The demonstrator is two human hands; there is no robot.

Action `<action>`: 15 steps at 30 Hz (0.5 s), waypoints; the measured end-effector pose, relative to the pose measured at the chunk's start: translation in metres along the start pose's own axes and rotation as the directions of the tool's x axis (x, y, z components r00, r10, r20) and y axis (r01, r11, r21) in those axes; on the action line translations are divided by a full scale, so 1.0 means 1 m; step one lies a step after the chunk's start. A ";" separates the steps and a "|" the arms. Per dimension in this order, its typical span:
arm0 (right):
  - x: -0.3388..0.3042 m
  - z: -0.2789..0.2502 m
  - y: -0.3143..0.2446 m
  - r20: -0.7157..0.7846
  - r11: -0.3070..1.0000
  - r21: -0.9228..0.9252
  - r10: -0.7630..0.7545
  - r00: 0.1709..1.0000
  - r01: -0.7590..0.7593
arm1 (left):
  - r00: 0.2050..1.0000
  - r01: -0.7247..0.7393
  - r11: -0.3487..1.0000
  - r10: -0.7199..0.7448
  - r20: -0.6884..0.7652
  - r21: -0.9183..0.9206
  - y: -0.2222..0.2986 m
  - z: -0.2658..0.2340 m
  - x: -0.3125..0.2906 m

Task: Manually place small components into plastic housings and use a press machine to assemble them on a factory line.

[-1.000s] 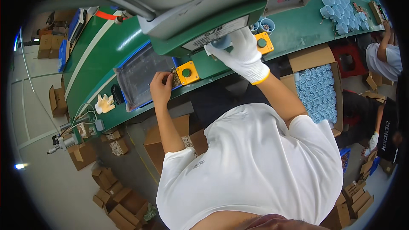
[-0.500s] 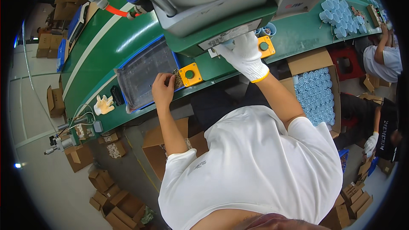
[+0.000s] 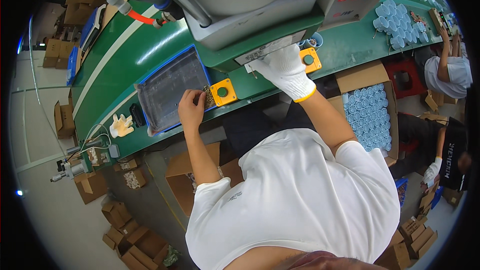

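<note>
My left hand [image 3: 191, 108] is bare and curled, its fingertips drawn together beside a small heap of tiny brass-coloured parts [image 3: 208, 97]. That heap lies at the near right corner of a shallow blue-rimmed tray [image 3: 172, 87]. Anything in the fingertips is too small to make out. My right hand [image 3: 287, 75] wears a white knit glove with a yellow cuff. It reaches beneath the green head of a press [image 3: 260, 45], which hides its fingertips. A yellow button box [image 3: 223, 92] with a green button sits between my hands, and another yellow button box [image 3: 310, 60] is just right of the glove.
Light-blue cups [image 3: 314, 40] stand behind the right button box. An open carton [image 3: 367, 117] of light-blue cups is at my right. More cups [image 3: 397, 22] cover the far right bench, near a co-worker [image 3: 445, 65]. A spare glove [image 3: 121, 126] lies left of the tray.
The view has shifted slightly. My right glove sits a little lower and nearer under the press head. My left hand stays by the small parts, its fingers curled.
</note>
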State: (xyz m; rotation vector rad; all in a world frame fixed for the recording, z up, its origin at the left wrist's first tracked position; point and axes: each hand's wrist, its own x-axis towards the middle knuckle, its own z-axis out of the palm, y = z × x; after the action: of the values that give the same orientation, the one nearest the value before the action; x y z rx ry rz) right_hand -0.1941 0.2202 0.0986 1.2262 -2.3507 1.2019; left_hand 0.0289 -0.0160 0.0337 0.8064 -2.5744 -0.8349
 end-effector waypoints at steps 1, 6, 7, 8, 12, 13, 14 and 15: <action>0.000 -0.004 -0.001 -0.002 1.000 -0.004 0.002 1.000 -0.002 | 1.000 -0.004 1.000 0.004 0.002 -0.002 0.002 0.002 0.000; -0.029 -0.033 0.017 -0.273 0.994 0.090 -0.035 0.961 0.062 | 0.883 -0.398 0.917 0.386 -0.266 0.010 0.023 0.024 -0.020; -0.040 -0.036 0.035 -0.471 0.973 -0.019 -0.212 0.856 0.231 | 0.855 -0.451 0.892 0.425 -0.298 -0.021 0.030 0.033 -0.027; -0.053 -0.033 0.056 -0.476 0.975 -0.057 -0.217 0.852 0.216 | 0.847 -0.476 0.878 0.443 -0.292 -0.050 0.030 0.045 -0.033; -0.086 -0.036 0.096 -0.204 0.994 -0.059 -0.106 0.973 0.096 | 0.856 -0.370 0.927 0.314 -0.410 -0.063 0.033 0.071 -0.041; -0.083 -0.038 0.097 -0.168 0.999 0.045 -0.011 0.986 0.019 | 0.849 -0.362 0.932 0.338 -0.406 0.019 0.038 0.071 -0.035; -0.082 -0.037 0.097 -0.126 0.986 0.153 0.081 0.989 -0.062 | 0.841 -0.352 0.930 0.365 -0.399 0.109 0.040 0.068 -0.030; -0.084 -0.037 0.098 -0.134 0.987 0.144 0.084 0.987 -0.064 | 0.839 -0.362 0.926 0.372 -0.397 0.103 0.041 0.066 -0.029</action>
State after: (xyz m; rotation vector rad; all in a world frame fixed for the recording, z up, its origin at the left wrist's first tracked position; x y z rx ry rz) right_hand -0.2226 0.3271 0.0226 1.0638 -2.2611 1.4489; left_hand 0.0049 0.0573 0.0035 0.4086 -2.2521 -0.4567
